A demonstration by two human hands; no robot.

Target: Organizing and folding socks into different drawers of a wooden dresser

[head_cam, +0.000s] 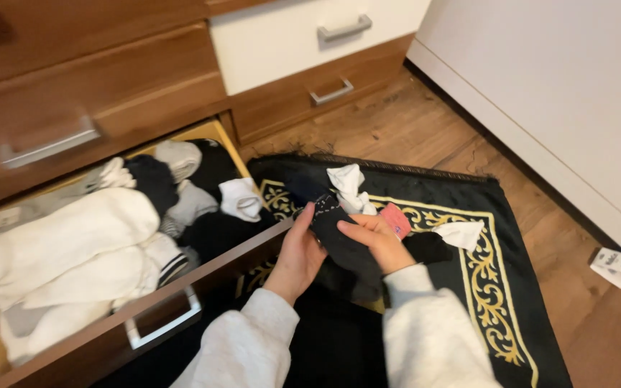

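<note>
Both of my hands grip a black sock [336,237] over a black rug with gold ornament [490,287]. My left hand [297,255] holds the sock's left edge, right beside the front of the open drawer [159,298]. My right hand [376,241] pinches it from the right, thumb on top. Just beyond the hands on the rug lie a crumpled white sock [348,188], a pink piece [397,219], another white sock [460,233] and a dark sock [429,248].
The open wooden drawer holds several white, grey and black socks [73,244]. Shut drawers with metal handles [343,30] stand behind it. A white wall panel [569,93] runs along the right, with a small white tag [616,264] on the wood floor.
</note>
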